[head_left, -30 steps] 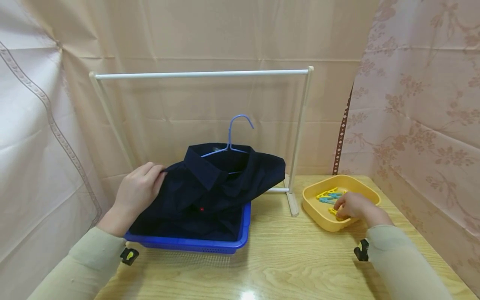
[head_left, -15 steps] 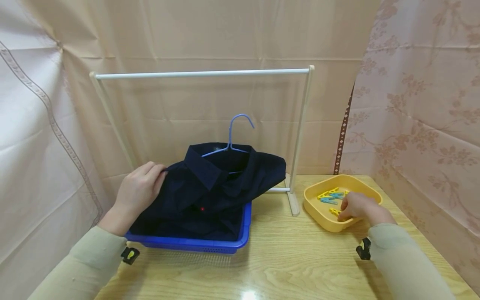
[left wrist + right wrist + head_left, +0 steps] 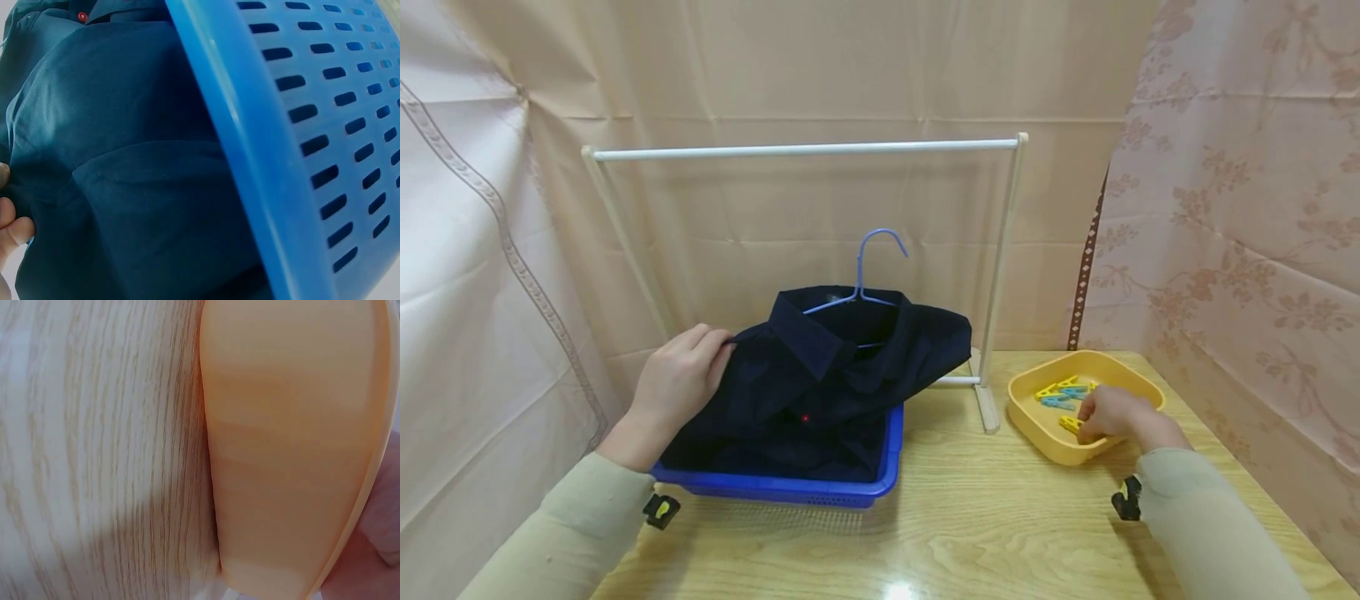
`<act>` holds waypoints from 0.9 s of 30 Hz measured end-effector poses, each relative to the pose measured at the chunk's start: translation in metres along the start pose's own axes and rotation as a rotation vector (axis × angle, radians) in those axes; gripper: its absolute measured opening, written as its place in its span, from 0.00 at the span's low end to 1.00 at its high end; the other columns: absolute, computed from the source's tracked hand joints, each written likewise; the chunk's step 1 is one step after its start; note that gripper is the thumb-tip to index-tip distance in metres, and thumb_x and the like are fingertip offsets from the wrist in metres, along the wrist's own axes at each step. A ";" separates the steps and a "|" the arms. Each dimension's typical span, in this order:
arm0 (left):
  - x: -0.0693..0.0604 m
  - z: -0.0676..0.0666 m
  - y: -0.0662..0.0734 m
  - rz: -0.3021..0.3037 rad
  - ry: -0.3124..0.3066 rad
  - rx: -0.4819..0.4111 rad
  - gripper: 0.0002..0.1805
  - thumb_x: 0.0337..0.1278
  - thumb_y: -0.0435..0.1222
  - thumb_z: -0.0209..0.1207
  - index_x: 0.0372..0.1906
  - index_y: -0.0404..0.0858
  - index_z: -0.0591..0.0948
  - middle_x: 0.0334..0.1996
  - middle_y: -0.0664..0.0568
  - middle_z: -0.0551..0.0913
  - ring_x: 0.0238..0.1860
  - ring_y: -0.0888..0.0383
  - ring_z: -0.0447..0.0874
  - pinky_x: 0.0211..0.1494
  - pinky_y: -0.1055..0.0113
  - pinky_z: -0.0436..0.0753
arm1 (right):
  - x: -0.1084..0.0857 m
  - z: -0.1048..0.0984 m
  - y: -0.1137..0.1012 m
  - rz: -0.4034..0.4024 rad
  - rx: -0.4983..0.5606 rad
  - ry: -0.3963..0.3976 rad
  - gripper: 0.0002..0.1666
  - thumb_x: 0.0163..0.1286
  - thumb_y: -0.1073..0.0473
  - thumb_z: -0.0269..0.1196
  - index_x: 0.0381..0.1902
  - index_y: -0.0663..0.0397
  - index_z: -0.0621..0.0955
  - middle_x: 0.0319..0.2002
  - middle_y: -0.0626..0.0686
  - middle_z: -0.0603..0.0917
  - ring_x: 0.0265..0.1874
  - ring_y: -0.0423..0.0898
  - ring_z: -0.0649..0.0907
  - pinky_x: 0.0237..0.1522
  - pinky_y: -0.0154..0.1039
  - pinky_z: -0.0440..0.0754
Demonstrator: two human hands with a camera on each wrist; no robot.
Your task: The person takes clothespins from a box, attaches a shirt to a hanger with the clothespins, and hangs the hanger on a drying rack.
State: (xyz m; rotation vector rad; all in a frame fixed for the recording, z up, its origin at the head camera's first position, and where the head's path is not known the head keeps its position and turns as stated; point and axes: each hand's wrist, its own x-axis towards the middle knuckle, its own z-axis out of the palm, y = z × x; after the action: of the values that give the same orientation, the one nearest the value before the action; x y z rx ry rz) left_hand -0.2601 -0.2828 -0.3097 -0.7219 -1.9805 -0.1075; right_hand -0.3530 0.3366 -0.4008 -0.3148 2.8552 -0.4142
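At the left in the head view, my left hand (image 3: 676, 383) pinches the shoulder of a dark navy shirt (image 3: 756, 371). A blue hanger (image 3: 860, 275) sits inside the shirt's collar, its hook standing up. The shirt's lower part lies in a blue basket (image 3: 775, 486); the left wrist view shows the shirt cloth (image 3: 125, 94) beside the perforated basket wall (image 3: 231, 125). My right hand (image 3: 1116, 415) reaches into a yellow tray (image 3: 1037, 429), fingertips pinching a yellow clothespin (image 3: 1071, 424). In the right wrist view the tray wall (image 3: 287, 456) hides the fingertips.
Other yellow and blue clothespins (image 3: 1057, 402) lie in the tray. Behind the basket stands a white rack with a horizontal bar (image 3: 805, 151); its right foot (image 3: 987, 408) rests between basket and tray. Curtains (image 3: 1075, 83) surround the wooden table (image 3: 955, 508).
My right hand and the clothespin under its fingers have shifted very slightly within the tray. The left hand, shirt and hanger stay where they were.
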 end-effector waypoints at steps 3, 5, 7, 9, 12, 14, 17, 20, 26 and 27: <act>0.000 0.000 0.000 -0.006 -0.010 0.004 0.10 0.53 0.24 0.69 0.41 0.28 0.82 0.32 0.40 0.82 0.28 0.43 0.82 0.32 0.49 0.86 | 0.001 0.000 0.002 -0.015 0.004 0.023 0.11 0.58 0.54 0.73 0.35 0.52 0.85 0.29 0.47 0.81 0.32 0.48 0.77 0.40 0.56 0.70; 0.001 0.000 0.000 -0.010 -0.017 0.008 0.10 0.53 0.24 0.69 0.41 0.28 0.82 0.32 0.40 0.82 0.28 0.43 0.82 0.32 0.49 0.86 | 0.003 0.000 0.004 -0.026 0.012 0.038 0.11 0.60 0.54 0.72 0.37 0.54 0.85 0.31 0.48 0.82 0.33 0.49 0.77 0.40 0.55 0.71; 0.001 0.000 0.000 -0.012 -0.020 0.008 0.10 0.54 0.24 0.69 0.41 0.28 0.82 0.32 0.40 0.82 0.28 0.43 0.82 0.32 0.49 0.86 | 0.004 0.000 0.006 -0.040 0.030 0.053 0.13 0.62 0.54 0.72 0.39 0.56 0.85 0.32 0.49 0.82 0.33 0.48 0.78 0.39 0.52 0.73; 0.001 0.000 0.000 -0.013 -0.021 0.008 0.10 0.54 0.24 0.69 0.41 0.28 0.82 0.32 0.40 0.82 0.28 0.43 0.82 0.32 0.49 0.86 | 0.005 -0.001 0.008 -0.064 0.065 0.066 0.14 0.63 0.57 0.71 0.41 0.60 0.85 0.34 0.51 0.82 0.32 0.48 0.78 0.36 0.47 0.76; 0.001 0.000 0.000 -0.013 -0.018 0.007 0.10 0.54 0.24 0.69 0.41 0.28 0.82 0.31 0.40 0.82 0.28 0.43 0.82 0.32 0.49 0.86 | 0.006 -0.002 0.009 -0.103 0.128 0.084 0.15 0.63 0.59 0.71 0.43 0.65 0.85 0.36 0.54 0.83 0.31 0.47 0.79 0.31 0.41 0.80; 0.000 -0.001 0.000 -0.013 -0.013 0.007 0.10 0.54 0.24 0.69 0.41 0.28 0.82 0.31 0.40 0.82 0.28 0.43 0.82 0.31 0.49 0.85 | 0.006 -0.003 0.009 -0.124 0.159 0.090 0.16 0.64 0.60 0.70 0.45 0.67 0.84 0.38 0.57 0.84 0.32 0.48 0.80 0.30 0.41 0.82; -0.001 0.000 0.000 -0.010 -0.002 0.005 0.10 0.53 0.24 0.69 0.41 0.28 0.82 0.31 0.40 0.81 0.28 0.43 0.82 0.31 0.48 0.85 | 0.004 -0.006 0.006 -0.122 0.175 0.101 0.18 0.65 0.58 0.70 0.47 0.66 0.84 0.41 0.61 0.85 0.33 0.48 0.80 0.29 0.42 0.82; -0.002 0.000 -0.001 -0.007 0.003 0.003 0.10 0.54 0.24 0.68 0.41 0.28 0.82 0.31 0.40 0.81 0.28 0.43 0.82 0.31 0.48 0.85 | 0.002 -0.009 0.004 -0.119 0.173 0.126 0.19 0.66 0.57 0.70 0.49 0.66 0.84 0.42 0.63 0.84 0.32 0.49 0.81 0.27 0.43 0.82; -0.002 0.000 -0.002 -0.010 -0.005 0.007 0.10 0.54 0.24 0.68 0.41 0.27 0.82 0.32 0.40 0.82 0.28 0.43 0.82 0.32 0.48 0.86 | 0.000 -0.012 0.003 -0.117 0.169 0.168 0.23 0.67 0.55 0.69 0.53 0.66 0.82 0.44 0.66 0.84 0.32 0.50 0.81 0.24 0.43 0.81; -0.002 0.000 -0.003 -0.010 -0.005 0.007 0.10 0.54 0.24 0.68 0.41 0.27 0.82 0.31 0.40 0.82 0.28 0.43 0.82 0.32 0.48 0.86 | -0.001 -0.012 0.003 -0.114 0.173 0.170 0.23 0.68 0.55 0.68 0.54 0.66 0.82 0.45 0.67 0.84 0.32 0.50 0.81 0.24 0.43 0.81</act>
State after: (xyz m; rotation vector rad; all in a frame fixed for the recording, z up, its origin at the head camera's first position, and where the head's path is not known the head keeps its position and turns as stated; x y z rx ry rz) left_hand -0.2609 -0.2860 -0.3113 -0.7086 -1.9887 -0.1041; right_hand -0.3562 0.3427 -0.3901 -0.4299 2.9468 -0.7393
